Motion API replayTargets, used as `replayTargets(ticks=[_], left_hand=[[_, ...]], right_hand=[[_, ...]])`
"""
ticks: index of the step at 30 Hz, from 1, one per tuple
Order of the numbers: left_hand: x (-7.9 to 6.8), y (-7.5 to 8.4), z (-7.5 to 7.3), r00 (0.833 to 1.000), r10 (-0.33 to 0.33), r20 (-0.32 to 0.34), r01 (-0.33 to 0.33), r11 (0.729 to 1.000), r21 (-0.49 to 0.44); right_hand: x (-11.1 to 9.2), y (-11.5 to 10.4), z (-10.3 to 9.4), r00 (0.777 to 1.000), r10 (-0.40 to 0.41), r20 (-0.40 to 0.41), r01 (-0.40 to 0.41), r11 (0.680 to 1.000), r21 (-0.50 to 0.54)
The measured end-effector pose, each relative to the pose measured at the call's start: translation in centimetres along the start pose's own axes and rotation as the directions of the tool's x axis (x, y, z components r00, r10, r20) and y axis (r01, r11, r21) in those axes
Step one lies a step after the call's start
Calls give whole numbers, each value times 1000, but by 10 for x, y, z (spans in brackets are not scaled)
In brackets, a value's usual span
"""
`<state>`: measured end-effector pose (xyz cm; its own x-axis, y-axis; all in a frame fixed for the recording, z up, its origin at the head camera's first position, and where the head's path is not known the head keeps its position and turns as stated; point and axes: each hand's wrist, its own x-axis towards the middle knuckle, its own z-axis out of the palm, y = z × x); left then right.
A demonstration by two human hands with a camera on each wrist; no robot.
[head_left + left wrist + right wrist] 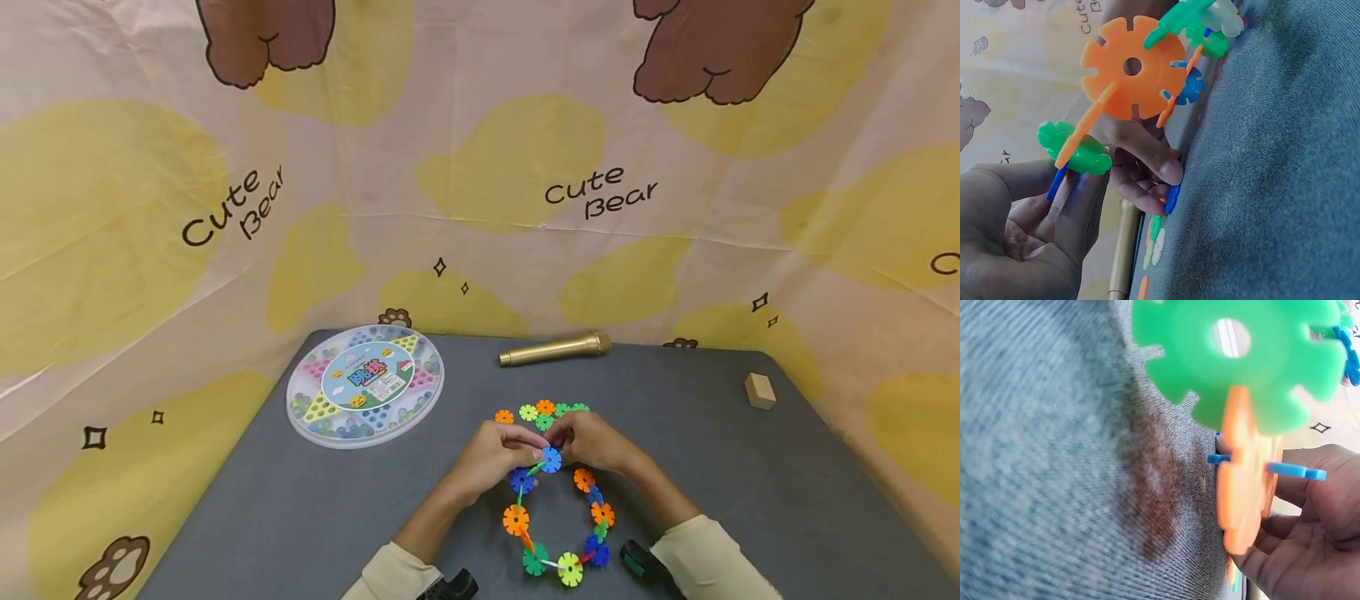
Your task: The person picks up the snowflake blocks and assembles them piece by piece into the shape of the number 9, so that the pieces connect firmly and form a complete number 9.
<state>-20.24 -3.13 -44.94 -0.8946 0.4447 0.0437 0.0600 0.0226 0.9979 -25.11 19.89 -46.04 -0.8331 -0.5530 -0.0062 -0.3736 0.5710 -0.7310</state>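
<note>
Notched-disc chain (pixel 516 520): multicoloured, an open ring, between your forearms over the grey table (pixel 300 517). Your left hand (pixel 491 457) pinches 1 end; your right hand (pixel 592 442) pinches a blue disc (pixel 1172 199), hidden in head view. Right wrist view: orange disc (pixel 1240 487) blocks your fingertips.

From cream fabric sleeves (pixel 716 560), the left forearm (pixel 431 518) and right forearm (pixel 662 490) slant inward. The bare left hand (pixel 489 454) and bare right hand (pixel 594 442) sit close together, fingers (pixel 519 432) bent, each pinching with its thumb.
</note>
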Motion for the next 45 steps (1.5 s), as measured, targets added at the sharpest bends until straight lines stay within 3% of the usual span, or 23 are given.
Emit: replayTargets(ticks=[9, 24, 32, 38, 45], left_hand=[[0, 0, 0, 1000, -1, -2, 1, 1000, -3], [-1, 4, -3, 998, -56, -27, 55, 998, -33], [1, 4, -4, 997, -34, -65, 36, 999, 25], [0, 4, -4, 997, -55, -53, 54, 998, -35], [0, 6, -3, 997, -54, -56, 51, 997, -53]], right_hand=[[-6, 0, 1, 999, 13, -41, -14, 1000, -24], [-39, -17, -9, 994, 58, -94, -41, 984, 175], [-51, -26, -12, 987, 99, -130, -70, 975, 213], [-55, -30, -12, 984, 121, -129, -86, 964, 251], [-56, -32, -10, 982, 92, -164, -50, 970, 239]])
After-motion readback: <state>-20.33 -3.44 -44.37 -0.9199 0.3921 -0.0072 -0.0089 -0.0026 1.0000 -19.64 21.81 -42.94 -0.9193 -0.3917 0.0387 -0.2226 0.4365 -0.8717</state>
